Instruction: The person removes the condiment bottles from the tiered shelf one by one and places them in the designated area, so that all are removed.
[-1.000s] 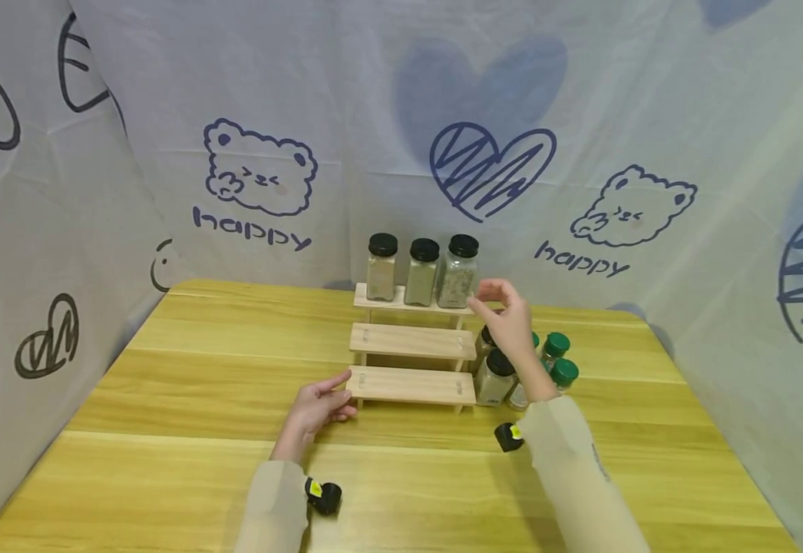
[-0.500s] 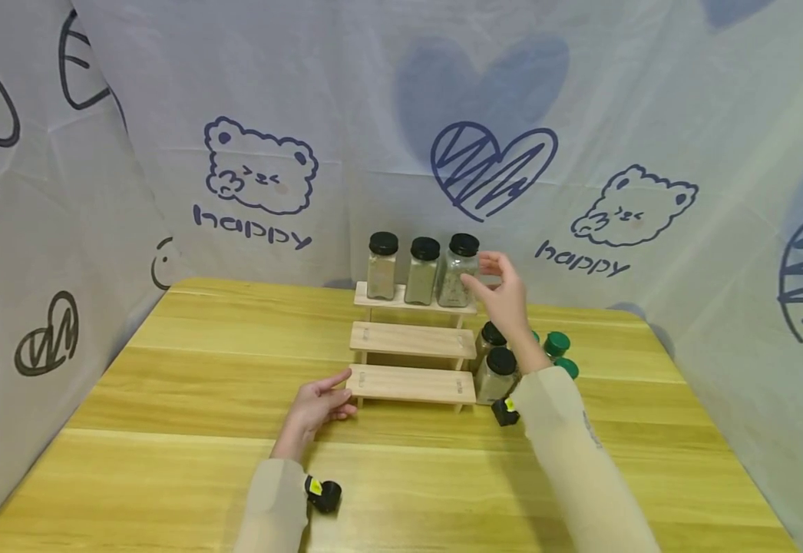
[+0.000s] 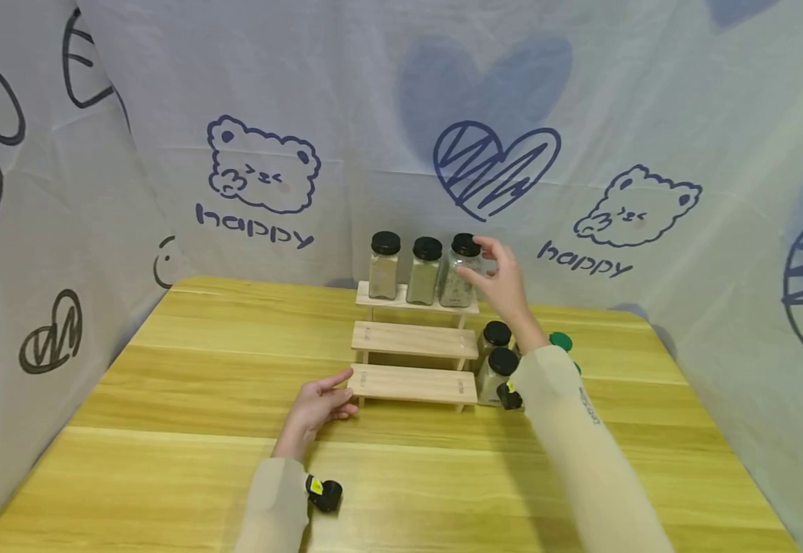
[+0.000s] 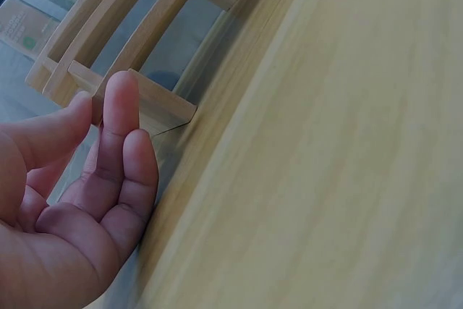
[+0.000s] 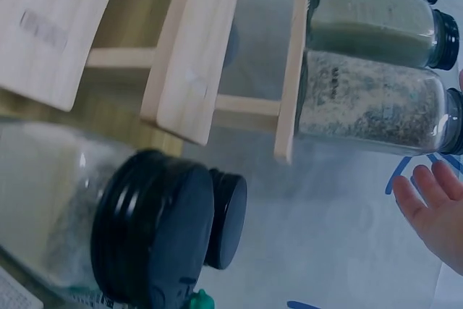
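A three-step wooden rack (image 3: 411, 382) stands on the table. My left hand (image 3: 315, 405) pinches the left end of its lowest step; in the left wrist view the thumb and fingertips meet at that corner. On the top step stand three glass spice jars with black lids: a pale one (image 3: 383, 276), a greenish one (image 3: 421, 282) and a speckled one (image 3: 457, 287). My right hand (image 3: 503, 286) is at the speckled jar, thumb in front of it and index finger beside the lid. In the right wrist view, the visible fingers (image 5: 432, 197) stand spread and apart from the jar.
Right of the rack stand two more black-lidded jars, one in front (image 3: 494, 378) and one behind (image 3: 496, 336). Green-capped jars (image 3: 561, 341) are partly hidden behind the right sleeve. A printed cloth (image 3: 374, 92) hangs behind the wooden table (image 3: 187, 461).
My right hand has risen along the speckled jar from its base toward its lid. The left hand has kept its place on the rack, and the jars have not moved.
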Available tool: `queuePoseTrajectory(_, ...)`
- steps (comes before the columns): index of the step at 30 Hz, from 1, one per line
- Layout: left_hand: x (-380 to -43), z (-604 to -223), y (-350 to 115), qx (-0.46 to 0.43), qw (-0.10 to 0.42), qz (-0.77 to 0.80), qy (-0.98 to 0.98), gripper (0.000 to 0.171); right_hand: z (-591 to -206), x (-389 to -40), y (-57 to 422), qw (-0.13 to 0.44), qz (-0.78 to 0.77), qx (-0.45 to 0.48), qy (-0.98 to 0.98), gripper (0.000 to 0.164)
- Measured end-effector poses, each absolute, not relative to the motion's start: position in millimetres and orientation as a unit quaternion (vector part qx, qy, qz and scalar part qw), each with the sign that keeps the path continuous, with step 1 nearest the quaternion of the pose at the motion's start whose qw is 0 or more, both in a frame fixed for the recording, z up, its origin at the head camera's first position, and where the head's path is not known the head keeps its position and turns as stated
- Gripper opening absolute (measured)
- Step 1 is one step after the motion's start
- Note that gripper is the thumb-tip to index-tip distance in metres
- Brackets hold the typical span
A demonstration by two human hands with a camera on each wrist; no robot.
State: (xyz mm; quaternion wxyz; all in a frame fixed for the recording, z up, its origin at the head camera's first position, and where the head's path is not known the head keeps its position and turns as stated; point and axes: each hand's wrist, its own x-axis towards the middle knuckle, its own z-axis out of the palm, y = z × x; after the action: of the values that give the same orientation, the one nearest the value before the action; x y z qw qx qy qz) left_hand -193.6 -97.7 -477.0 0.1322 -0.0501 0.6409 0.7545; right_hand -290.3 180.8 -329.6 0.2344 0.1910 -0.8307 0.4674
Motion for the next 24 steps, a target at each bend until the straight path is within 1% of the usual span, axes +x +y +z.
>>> queuePoseTrajectory(6,-193.6,-477.2,-98.0,-0.054,0.13,0.754,0.642,0.042,-329.5,-294.1,181.1,0.22,0.465,0.188,-0.837,0.052)
queuePoseTrajectory(11,-193.8,-478.3,-97.8,-0.056,0.13,0.754,0.642,0.042,-329.8,-295.0,179.6,0.202,0.486,0.19,-0.829,0.05)
queuePoseTrajectory(16,-194.0,-478.6,-97.7,-0.053,0.132,0.755,0.641,0.042,-320.3,-281.6,170.9,0.19,0.512,0.202,-0.813,0.048)
queuePoseTrajectory(19,-194.4,-478.5,-98.1,-0.053,0.131,0.756,0.639,0.043,-313.8,-272.6,165.7,0.176,0.519,0.201,-0.812,0.05)
queuePoseTrajectory(24,-195.5,-477.8,-98.3,-0.05,0.128,0.759,0.637,0.043,-314.7,-272.9,163.5,0.144,0.534,0.179,-0.814,0.058)
